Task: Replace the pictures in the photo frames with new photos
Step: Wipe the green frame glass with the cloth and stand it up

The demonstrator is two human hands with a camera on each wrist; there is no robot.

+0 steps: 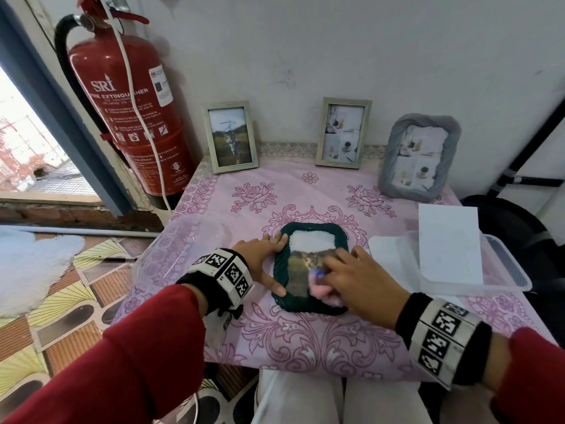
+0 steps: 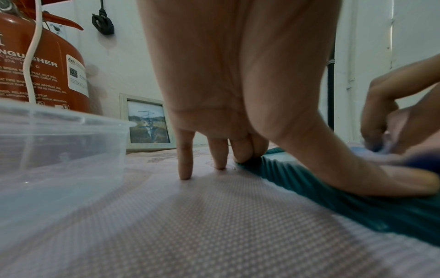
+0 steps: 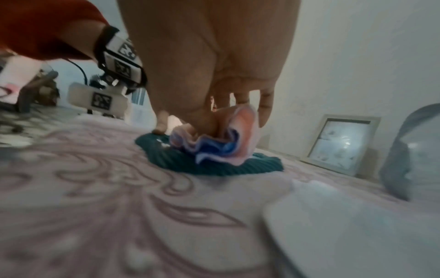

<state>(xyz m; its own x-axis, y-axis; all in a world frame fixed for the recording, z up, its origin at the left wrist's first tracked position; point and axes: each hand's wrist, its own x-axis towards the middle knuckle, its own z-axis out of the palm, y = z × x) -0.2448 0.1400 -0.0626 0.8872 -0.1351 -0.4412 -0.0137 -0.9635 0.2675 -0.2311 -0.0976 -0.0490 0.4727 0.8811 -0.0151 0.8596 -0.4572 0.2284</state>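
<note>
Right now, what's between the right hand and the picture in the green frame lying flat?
A crumpled pink and blue cloth, gripped in the right hand and pressed on the green frame's picture; the right wrist view shows it best.

Your head camera looks steeply down and forward over the table (image 1: 305,341), taking in the far wall and the floor at the left. Your left wrist camera sits almost on the tablecloth, close behind the left hand (image 2: 238,84), facing the far wall, and shares the green frame (image 2: 357,206) with the other two views. Your right wrist camera, equally low behind the right hand (image 3: 209,65), faces left and far across that frame (image 3: 214,165).
</note>
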